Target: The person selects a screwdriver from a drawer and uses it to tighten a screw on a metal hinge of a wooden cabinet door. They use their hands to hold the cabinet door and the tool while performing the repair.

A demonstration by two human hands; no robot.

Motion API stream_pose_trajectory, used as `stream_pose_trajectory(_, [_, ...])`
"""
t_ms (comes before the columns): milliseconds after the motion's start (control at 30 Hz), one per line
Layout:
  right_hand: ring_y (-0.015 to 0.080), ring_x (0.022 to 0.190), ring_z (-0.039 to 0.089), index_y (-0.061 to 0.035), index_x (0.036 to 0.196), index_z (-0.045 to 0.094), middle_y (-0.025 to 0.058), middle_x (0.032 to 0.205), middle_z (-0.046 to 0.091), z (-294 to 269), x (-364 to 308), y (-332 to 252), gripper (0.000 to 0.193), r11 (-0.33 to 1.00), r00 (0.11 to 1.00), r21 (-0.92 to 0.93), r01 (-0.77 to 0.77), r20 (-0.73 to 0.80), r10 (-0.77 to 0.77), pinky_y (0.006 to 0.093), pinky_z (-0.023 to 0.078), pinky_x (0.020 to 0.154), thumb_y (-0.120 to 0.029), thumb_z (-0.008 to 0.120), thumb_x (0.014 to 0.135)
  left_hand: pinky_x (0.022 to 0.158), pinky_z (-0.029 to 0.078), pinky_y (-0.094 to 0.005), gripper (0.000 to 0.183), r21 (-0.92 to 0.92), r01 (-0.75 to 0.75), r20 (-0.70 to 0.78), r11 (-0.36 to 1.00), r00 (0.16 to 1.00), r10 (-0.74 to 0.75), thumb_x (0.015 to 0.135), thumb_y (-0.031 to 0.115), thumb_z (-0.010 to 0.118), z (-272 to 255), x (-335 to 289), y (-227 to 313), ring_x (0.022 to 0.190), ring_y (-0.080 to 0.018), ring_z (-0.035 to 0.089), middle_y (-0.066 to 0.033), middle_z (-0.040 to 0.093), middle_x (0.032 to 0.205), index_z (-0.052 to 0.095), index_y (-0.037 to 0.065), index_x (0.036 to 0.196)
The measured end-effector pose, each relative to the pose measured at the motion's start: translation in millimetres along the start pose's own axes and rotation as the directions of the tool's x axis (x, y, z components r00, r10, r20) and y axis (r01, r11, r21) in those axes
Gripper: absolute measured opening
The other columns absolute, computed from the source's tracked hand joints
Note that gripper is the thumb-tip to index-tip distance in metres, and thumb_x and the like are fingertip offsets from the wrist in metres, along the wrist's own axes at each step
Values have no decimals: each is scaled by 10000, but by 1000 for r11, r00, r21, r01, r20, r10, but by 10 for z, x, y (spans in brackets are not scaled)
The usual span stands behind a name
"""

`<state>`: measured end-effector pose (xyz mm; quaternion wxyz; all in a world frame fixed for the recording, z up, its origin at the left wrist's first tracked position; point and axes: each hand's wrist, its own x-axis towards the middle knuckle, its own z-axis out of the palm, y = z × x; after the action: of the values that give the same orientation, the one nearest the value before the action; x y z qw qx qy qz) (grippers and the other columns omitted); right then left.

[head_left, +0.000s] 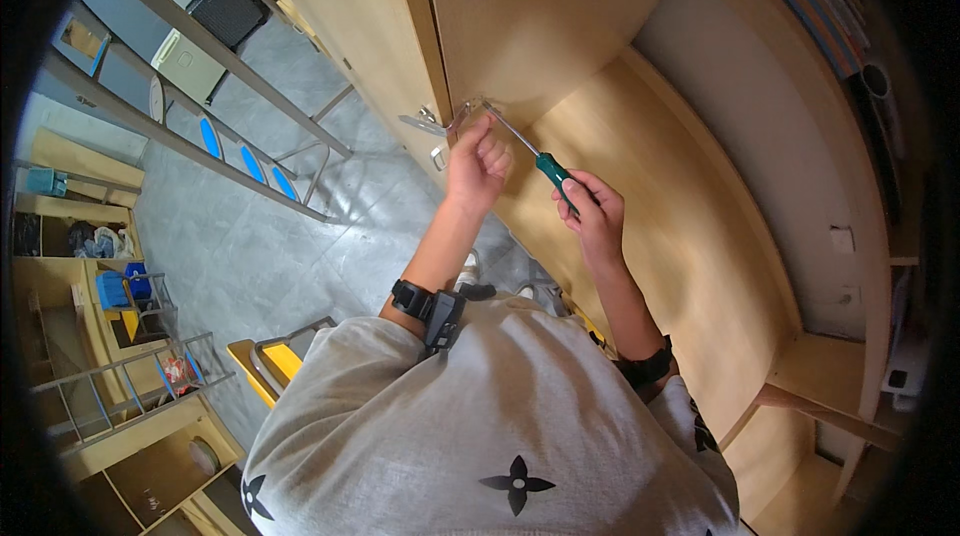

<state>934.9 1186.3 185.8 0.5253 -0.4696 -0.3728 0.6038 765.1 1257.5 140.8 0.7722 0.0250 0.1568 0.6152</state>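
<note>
The left hand (478,164) is closed on the metal hinge (462,116) just above it, at the cabinet door's (540,16) edge. The right hand (592,211) is clamped on a green-handled screwdriver (528,151), tip at the hinge: screw-driving seems underway; next, steady turning pressure.

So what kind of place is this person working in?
Probably a dorm-style room or workshop being fitted with furniture. The right hand holds a green-handled screwdriver at a metal hinge on a wooden cabinet; metal ladder frames lie on the grey tiled floor.
</note>
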Motion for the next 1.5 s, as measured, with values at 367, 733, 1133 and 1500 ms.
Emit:
stream_pose_trajectory(367, [66,520,461,36,925,588,57,727,570,5,67,-31,182,990,994,96,-106,-14,107,181,292,407,-131,552,861,396,195,-205,190,110,-50,-6,993,999,51,926,191,506,101,52,-35,427,-48,216,71,242,518,539,14,986])
stream_pose_trajectory(733, [182,501,526,23,903,591,106,651,578,13,159,-204,163,846,964,-472,247,209,-165,274,381,428,-123,576,831,466,282,-224,202,-50,-38,-16,998,999,37,872,156,473,-10,90,-59,506,-72,308,41,306,580,530,-4,982])
stream_pose_trajectory(1133, [45,403,352,20,1065,519,-1,599,469,-44,369,-342,311,745,647,61,-664,547,531,175,244,305,-253,471,924,465,252,-196,211,81,-124,57,989,991,119,929,195,513,116,145,-62,512,-51,276,57,301,583,528,-10,977])
stream_pose_trajectory(1500, [145,432,484,2,1027,553,96,692,571,-5,340,-291,331,703,956,-655,278,259,-137,234,357,355,-298,510,892,514,305,-223,202,38,-148,51,988,988,146,932,185,497,159,176,-72,542,-84,330,38,343,608,524,-8,983])
